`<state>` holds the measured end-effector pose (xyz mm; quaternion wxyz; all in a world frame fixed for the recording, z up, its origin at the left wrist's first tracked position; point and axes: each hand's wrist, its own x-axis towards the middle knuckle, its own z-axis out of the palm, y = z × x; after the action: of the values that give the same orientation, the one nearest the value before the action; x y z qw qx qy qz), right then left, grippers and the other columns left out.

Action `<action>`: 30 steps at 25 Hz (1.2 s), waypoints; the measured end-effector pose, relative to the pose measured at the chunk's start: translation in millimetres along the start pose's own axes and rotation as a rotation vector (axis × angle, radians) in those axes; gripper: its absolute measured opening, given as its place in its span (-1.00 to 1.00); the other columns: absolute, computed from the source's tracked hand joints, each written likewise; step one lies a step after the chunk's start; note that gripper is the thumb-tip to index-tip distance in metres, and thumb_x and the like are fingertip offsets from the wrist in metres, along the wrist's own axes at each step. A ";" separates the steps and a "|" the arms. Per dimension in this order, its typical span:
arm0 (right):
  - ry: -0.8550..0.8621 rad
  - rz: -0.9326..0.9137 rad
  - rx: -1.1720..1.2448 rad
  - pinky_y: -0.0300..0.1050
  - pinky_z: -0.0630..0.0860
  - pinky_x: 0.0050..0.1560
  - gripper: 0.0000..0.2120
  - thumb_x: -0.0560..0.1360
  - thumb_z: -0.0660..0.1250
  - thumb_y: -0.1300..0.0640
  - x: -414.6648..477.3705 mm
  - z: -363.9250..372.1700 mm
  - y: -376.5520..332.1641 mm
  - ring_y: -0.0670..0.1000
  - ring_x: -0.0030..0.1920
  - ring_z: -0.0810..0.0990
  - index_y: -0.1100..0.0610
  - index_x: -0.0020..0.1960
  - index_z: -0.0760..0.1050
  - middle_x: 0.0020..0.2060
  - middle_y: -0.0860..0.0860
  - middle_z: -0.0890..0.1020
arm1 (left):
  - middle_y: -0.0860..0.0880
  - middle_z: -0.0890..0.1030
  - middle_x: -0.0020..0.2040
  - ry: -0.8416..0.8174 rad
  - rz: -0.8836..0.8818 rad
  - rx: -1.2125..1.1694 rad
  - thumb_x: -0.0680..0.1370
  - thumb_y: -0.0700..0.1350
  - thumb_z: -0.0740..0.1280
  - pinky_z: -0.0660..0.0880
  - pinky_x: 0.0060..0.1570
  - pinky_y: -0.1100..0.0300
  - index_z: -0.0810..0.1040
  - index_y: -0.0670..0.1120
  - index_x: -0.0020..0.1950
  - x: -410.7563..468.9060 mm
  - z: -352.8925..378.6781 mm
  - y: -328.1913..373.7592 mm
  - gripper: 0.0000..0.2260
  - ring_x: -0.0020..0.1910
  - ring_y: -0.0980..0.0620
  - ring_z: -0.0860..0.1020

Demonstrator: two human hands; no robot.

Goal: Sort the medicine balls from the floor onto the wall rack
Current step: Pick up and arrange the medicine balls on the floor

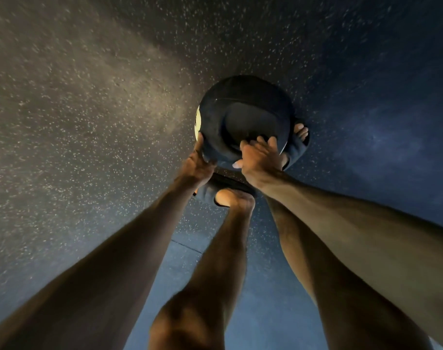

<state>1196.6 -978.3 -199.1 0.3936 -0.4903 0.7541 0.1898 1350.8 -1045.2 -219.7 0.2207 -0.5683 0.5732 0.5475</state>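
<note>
My left hand [200, 161] cups the near-left side and my right hand [259, 156] clasps the near top of the dark medicine ball [245, 109], low by my feet [230, 197] over the speckled floor [89, 97]; the pick-up, I judge, needing next a firm lift toward the unseen rack

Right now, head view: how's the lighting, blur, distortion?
Head view: dim, with a warm band across the floor upper left and a blue cast right; its speckles streak with motion blur at left; medicine ball nearly black, one bright sliver on its left rim; wide-angle stretch swells the forearms; left hand and right hand on the ball are readable.
</note>
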 end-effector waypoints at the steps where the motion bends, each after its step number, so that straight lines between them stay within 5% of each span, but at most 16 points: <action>1: 0.022 -0.018 0.018 0.04 0.21 0.28 -0.67 0.60 0.27 -0.12 1.0 -1.3 1.5 0.09 0.28 0.41 0.05 0.26 0.46 0.22 0.05 0.59 | -0.15 0.36 0.53 0.006 0.009 0.007 0.63 -0.05 0.31 0.38 0.40 -0.09 -0.08 0.07 0.65 0.3 -0.8 0.4 -0.27 0.47 -0.21 0.38; 6: 0.157 -0.107 0.161 0.02 0.20 0.25 -0.69 0.59 0.29 -0.08 27.3 -38.5 37.6 0.06 0.24 0.43 0.02 0.28 0.47 0.21 0.00 0.60 | -0.12 0.27 0.58 0.062 0.090 -0.024 0.60 -0.24 0.31 0.43 0.25 0.15 -0.15 0.01 0.65 12.8 -9.8 31.2 -0.20 0.40 -0.13 0.44; 9: 0.261 -0.026 0.322 0.09 0.20 0.33 -0.59 0.63 0.19 -0.15 65.4 -92.1 68.1 0.11 0.34 0.41 0.08 0.35 0.46 0.30 0.06 0.56 | -0.06 0.10 0.63 0.093 0.106 -0.037 0.58 -0.18 0.38 0.20 0.38 0.34 -0.18 -0.05 0.64 30.3 -11.2 61.7 -0.15 0.56 -0.05 0.22; 13: 0.274 0.234 0.483 0.14 0.18 0.47 -0.46 0.64 0.22 -0.09 124.3 -151.9 108.4 0.16 0.52 0.22 0.07 0.55 0.24 0.51 0.12 0.31 | -0.10 -0.05 0.65 0.052 0.227 0.114 0.55 0.12 0.39 0.06 0.57 -0.10 -0.35 0.16 0.59 61.3 -12.9 104.0 -0.04 0.62 -0.14 -0.02; 15: 0.226 0.205 0.561 0.18 0.13 0.53 -0.31 0.63 0.23 -0.11 129.6 -155.9 128.7 0.19 0.59 0.06 0.05 0.64 0.01 0.61 0.13 0.07 | -0.15 -0.13 0.65 0.081 0.292 0.142 0.50 0.23 0.37 0.06 0.53 -0.28 -0.43 0.38 0.48 76.1 -15.1 141.2 -0.03 0.62 -0.18 -0.11; 18: 0.274 0.162 0.695 0.20 0.11 0.56 -0.28 0.63 0.16 -0.20 110.8 -137.9 153.5 0.19 0.61 -0.04 0.01 0.65 -0.07 0.63 0.12 -0.11 | -0.16 -0.17 0.64 0.093 0.339 0.167 0.45 0.22 0.43 0.06 0.50 -0.35 -0.34 0.51 0.43 108.4 -33.8 199.5 -0.04 0.62 -0.20 -0.10; 22: 0.286 0.100 0.831 0.21 0.15 0.51 -0.03 0.52 0.28 -0.32 91.1 -119.8 166.7 0.22 0.61 -0.12 -0.05 0.63 -0.27 0.61 0.14 -0.23 | -0.13 -0.15 0.65 0.043 0.286 0.252 0.50 0.21 0.41 0.04 0.54 -0.26 -0.12 0.32 0.59 152.6 -66.3 281.5 -0.14 0.62 -0.19 -0.10; 25: 0.319 0.176 0.835 0.23 0.15 0.54 0.02 0.53 0.30 -0.28 112.3 -141.6 169.0 0.26 0.61 -0.12 0.04 0.62 -0.34 0.59 0.25 -0.23 | -0.15 -0.03 0.65 0.236 0.313 0.202 0.60 0.22 0.25 0.06 0.57 -0.15 0.03 0.12 0.64 162.5 -51.7 333.3 -0.32 0.62 -0.18 -0.05; 30: 0.258 0.361 0.846 0.19 0.10 0.57 -0.01 0.54 0.19 -0.36 159.0 -202.9 174.5 0.32 0.59 -0.03 0.11 0.62 -0.33 0.57 0.36 -0.07 | -0.19 0.00 0.64 0.355 0.400 0.266 0.60 0.27 0.20 0.04 0.55 -0.21 -0.05 0.06 0.64 150.6 -34.3 329.3 -0.27 0.61 -0.22 0.01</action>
<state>925.5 -1130.5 -215.2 0.4225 -0.1680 0.8810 -0.1312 1030.7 -1217.9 -217.1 0.0774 -0.4968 0.7703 0.3923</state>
